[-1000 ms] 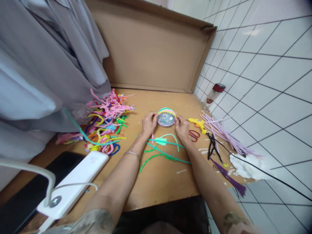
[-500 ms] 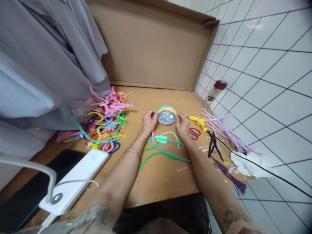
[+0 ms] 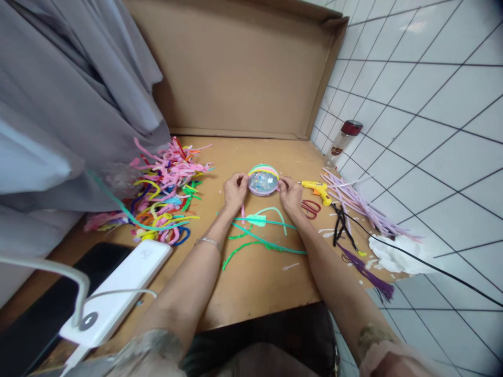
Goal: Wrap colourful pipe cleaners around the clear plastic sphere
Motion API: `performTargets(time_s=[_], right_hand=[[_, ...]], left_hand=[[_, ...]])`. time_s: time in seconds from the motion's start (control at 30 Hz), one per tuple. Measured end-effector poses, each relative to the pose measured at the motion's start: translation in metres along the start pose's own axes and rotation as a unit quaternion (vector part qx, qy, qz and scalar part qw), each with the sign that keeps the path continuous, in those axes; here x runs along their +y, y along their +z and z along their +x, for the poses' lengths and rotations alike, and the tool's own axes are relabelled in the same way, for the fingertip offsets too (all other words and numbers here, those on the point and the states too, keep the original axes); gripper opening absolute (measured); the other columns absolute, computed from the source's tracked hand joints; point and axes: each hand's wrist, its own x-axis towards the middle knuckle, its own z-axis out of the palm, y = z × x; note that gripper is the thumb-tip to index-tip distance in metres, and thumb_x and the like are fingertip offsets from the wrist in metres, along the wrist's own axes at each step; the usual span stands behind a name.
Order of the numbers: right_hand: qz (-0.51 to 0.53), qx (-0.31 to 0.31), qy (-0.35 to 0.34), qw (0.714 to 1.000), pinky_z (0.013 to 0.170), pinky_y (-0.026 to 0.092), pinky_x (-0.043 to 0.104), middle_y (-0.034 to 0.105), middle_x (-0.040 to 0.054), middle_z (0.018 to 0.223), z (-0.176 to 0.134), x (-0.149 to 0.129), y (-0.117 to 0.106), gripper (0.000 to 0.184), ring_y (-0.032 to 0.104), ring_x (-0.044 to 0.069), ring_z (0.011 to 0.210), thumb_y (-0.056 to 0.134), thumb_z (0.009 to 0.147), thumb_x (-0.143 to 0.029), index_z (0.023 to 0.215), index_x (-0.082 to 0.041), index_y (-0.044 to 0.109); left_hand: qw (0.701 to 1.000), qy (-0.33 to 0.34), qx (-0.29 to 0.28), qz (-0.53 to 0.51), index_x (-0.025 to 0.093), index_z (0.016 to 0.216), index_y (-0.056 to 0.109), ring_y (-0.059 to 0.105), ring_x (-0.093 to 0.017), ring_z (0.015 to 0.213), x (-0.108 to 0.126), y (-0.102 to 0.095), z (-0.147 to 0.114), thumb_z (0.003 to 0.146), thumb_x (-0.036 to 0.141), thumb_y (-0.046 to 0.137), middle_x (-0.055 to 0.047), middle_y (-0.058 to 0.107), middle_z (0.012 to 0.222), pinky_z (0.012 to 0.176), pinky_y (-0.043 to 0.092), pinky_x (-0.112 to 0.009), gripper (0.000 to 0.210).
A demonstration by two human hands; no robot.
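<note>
Between my two hands is a clear, rounded ornament (image 3: pixel 263 181) with bright bits inside, its rim banded in green, pink and yellow pipe cleaner. My left hand (image 3: pixel 234 191) pinches its left edge, fingers closed. On the opposite edge, my right hand (image 3: pixel 290 193) grips it with the fingertips. Just nearer to me lie green pipe cleaners (image 3: pixel 259 243) and a pale green leaf-like piece (image 3: pixel 257 220). A short pink strip (image 3: pixel 242 212) shows by my left wrist. Red-handled scissors (image 3: pixel 312 209) rest beside my right hand, partly behind the wrist.
A yellow glue gun (image 3: pixel 317 190) with a black cord lies right, near lilac pipe cleaners (image 3: pixel 363 207), black pliers (image 3: pixel 343 225), a purple tassel (image 3: pixel 369 275) and white fluff (image 3: pixel 401 253). Colourful pipe cleaners (image 3: pixel 173 178) heap at left, behind a white power bank (image 3: pixel 121 288). A bottle (image 3: pixel 343 142) stands by the tiles.
The whole view has shifted slightly, so everything sits a little further left and up. Both hands keep their hold on the ornament, which looks barely changed in pose.
</note>
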Motion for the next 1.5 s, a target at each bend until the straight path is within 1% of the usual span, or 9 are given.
performTargets(time_s=[0.27,0.5,0.67,0.8,0.93,1.1,1.2,1.33,1.5], right_hand=[[0.001,-0.023,0.014,1.000,0.091,0.053,0.041,0.078,0.0094,0.098,0.002,0.004,-0.001,0.026,0.070,0.027,0.095,0.051,0.087,-0.023,0.094,-0.020,0.075],[0.025,-0.003,0.024,0.999,0.091,0.054,0.041,0.077,0.0096,0.105,0.001,0.007,0.002,0.029,0.070,0.027,0.097,0.051,0.087,-0.027,0.103,-0.021,0.073],[0.028,0.012,-0.001,1.000,0.092,0.053,0.042,0.077,0.0098,0.101,0.000,0.004,-0.001,0.027,0.069,0.027,0.098,0.049,0.086,-0.024,0.096,-0.021,0.074],[0.043,0.028,-0.007,0.999,0.087,0.053,0.040,0.076,0.0077,0.096,0.000,-0.001,-0.002,0.022,0.068,0.024,0.092,0.051,0.085,-0.023,0.091,-0.022,0.072],[0.067,0.013,-0.010,0.998,0.073,0.051,0.033,0.070,0.0045,0.082,0.000,-0.008,-0.007,0.016,0.062,0.019,0.073,0.052,0.080,-0.019,0.081,-0.021,0.068],[0.108,-0.024,-0.056,0.992,0.062,0.043,0.029,0.059,0.0009,0.069,0.001,-0.014,-0.020,0.016,0.054,0.016,0.064,0.048,0.072,-0.014,0.066,-0.022,0.060],[0.154,-0.077,-0.068,0.983,0.064,0.043,0.030,0.058,0.0006,0.065,0.002,-0.013,-0.027,0.017,0.055,0.016,0.065,0.048,0.070,-0.015,0.060,-0.022,0.060],[0.190,-0.109,-0.069,0.973,0.067,0.044,0.030,0.060,0.0011,0.066,0.005,-0.009,-0.031,0.017,0.058,0.017,0.067,0.048,0.069,-0.017,0.055,-0.021,0.059],[0.150,-0.111,-0.059,0.981,0.065,0.045,0.031,0.061,0.0014,0.068,0.004,-0.008,-0.029,0.015,0.058,0.018,0.068,0.049,0.069,-0.018,0.058,-0.021,0.058]], left_hand=[[0.998,0.040,0.015,0.037,0.017,0.084,0.067,0.063,-0.017,0.080,0.003,-0.004,0.000,0.090,0.036,0.054,-0.006,0.067,0.087,0.075,0.049,-0.028,0.023],[0.997,0.070,0.027,0.035,0.017,0.085,0.067,0.061,-0.017,0.085,0.004,-0.006,0.000,0.091,0.036,0.054,-0.005,0.065,0.089,0.078,0.048,-0.028,0.024],[0.997,0.068,0.041,0.011,0.017,0.083,0.066,0.060,-0.015,0.081,0.008,-0.005,-0.001,0.091,0.034,0.054,-0.004,0.065,0.086,0.076,0.047,-0.026,0.023],[0.996,0.048,0.042,-0.062,0.017,0.078,0.063,0.059,-0.014,0.074,0.013,-0.005,-0.004,0.092,0.041,0.055,-0.002,0.063,0.077,0.071,0.046,-0.024,0.028],[0.986,-0.002,0.019,-0.163,0.018,0.065,0.055,0.050,-0.011,0.051,0.015,-0.007,-0.004,0.095,0.046,0.047,0.002,0.054,0.053,0.057,0.042,-0.023,0.041],[0.972,-0.057,-0.008,-0.228,0.019,0.082,0.062,0.049,-0.011,0.041,0.015,-0.012,0.000,0.082,0.029,0.053,0.006,0.053,0.046,0.046,0.038,-0.021,0.013],[0.977,-0.033,-0.053,-0.202,0.018,0.080,0.063,0.051,-0.012,0.045,0.014,-0.018,0.000,0.068,0.020,0.052,0.005,0.057,0.051,0.049,0.040,-0.022,0.016],[0.988,0.005,-0.122,-0.100,0.019,0.072,0.059,0.053,-0.013,0.056,0.012,-0.024,-0.004,0.061,0.019,0.050,0.002,0.060,0.059,0.056,0.041,-0.023,0.014],[0.988,0.036,-0.105,0.105,0.022,0.065,0.046,0.040,-0.013,0.052,0.013,-0.024,-0.009,0.058,0.015,0.051,0.004,0.050,0.056,0.055,0.030,-0.026,0.011]])
